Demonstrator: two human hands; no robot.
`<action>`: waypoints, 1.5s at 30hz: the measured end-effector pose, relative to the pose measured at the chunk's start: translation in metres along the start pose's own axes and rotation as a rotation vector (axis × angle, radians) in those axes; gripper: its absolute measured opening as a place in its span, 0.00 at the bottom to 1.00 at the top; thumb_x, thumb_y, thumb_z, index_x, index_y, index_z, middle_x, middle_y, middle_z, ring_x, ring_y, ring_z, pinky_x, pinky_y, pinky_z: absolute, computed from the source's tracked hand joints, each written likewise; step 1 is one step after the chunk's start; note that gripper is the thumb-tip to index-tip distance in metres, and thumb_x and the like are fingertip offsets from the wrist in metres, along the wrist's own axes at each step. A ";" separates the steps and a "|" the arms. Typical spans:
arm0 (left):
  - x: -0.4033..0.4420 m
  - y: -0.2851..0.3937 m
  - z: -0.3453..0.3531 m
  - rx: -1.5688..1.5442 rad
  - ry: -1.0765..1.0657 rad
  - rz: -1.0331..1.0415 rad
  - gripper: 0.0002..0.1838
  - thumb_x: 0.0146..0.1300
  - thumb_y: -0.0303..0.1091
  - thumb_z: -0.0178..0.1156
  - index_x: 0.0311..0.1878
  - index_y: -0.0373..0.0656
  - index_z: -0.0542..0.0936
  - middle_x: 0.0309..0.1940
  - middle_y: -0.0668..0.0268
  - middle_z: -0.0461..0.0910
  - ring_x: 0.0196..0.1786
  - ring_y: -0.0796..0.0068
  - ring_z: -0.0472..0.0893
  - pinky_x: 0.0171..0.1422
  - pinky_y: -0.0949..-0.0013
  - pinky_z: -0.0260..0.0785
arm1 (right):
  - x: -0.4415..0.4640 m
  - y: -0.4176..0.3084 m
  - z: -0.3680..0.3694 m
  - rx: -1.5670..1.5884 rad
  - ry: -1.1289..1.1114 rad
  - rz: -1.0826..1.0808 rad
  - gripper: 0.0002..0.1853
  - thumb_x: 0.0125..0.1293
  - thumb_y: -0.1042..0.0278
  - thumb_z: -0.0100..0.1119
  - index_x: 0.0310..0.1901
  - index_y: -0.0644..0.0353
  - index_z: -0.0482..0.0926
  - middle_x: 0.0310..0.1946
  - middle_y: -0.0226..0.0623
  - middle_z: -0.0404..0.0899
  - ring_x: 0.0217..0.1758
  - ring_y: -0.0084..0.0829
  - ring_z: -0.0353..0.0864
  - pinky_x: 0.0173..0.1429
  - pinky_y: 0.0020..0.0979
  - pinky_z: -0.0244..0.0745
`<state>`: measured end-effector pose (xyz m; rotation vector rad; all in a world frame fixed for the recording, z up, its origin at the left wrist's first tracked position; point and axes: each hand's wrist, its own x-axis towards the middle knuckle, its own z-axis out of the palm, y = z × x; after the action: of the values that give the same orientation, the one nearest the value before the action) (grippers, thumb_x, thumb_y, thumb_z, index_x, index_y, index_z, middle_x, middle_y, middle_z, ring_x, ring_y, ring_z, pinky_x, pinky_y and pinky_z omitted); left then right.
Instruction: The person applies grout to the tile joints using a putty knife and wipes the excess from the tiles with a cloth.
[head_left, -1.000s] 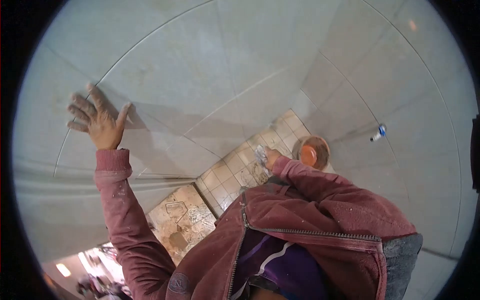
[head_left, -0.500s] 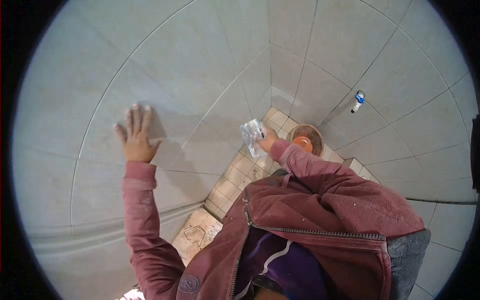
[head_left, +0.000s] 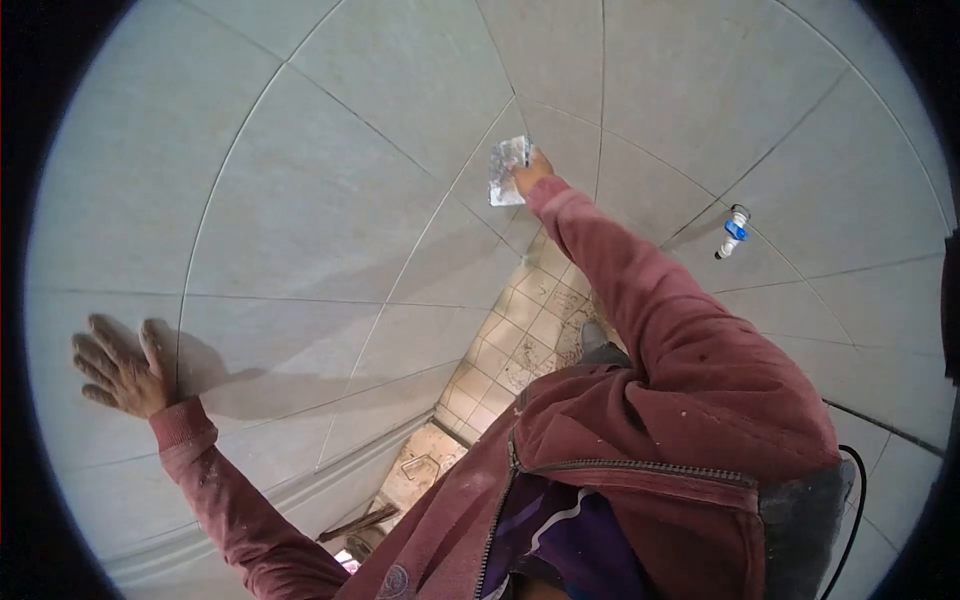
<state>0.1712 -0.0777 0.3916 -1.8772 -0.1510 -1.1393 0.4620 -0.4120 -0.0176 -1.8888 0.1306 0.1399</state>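
Note:
My left hand [head_left: 128,375] rests on the large grey wall tiles [head_left: 290,230] at the left, its fingers spread and holding nothing. Up near the wall corner, my right hand [head_left: 533,172] grips a flat, silvery rectangular piece [head_left: 508,172], which lies close against the tiled wall. Whether that piece touches the tile cannot be made out. Thin joint lines run between the tiles around both hands.
A blue and white tap [head_left: 735,232] sticks out of the right wall. Below are dirty small floor tiles [head_left: 520,325] with a shoe [head_left: 594,335] on them. A stained board with a metal handle [head_left: 422,468] lies at the lower left.
My right hand has risen with the silvery piece from low by the floor to the wall corner. My left hand sits at another spot on the wall. The orange bucket is no longer visible.

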 end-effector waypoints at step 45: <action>-0.023 -0.010 0.015 -0.098 -0.018 -0.146 0.39 0.53 0.70 0.41 0.67 0.63 0.55 0.67 0.64 0.52 0.70 0.61 0.47 0.69 0.48 0.32 | -0.185 0.056 0.082 0.231 -0.760 -0.061 0.18 0.55 0.76 0.55 0.49 0.64 0.70 0.40 0.38 0.78 0.42 0.27 0.76 0.48 0.28 0.71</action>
<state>0.1624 -0.0535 0.3777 -1.9892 -0.2501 -1.2481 0.2679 -0.3474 -0.0655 -1.4982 -0.4112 0.7517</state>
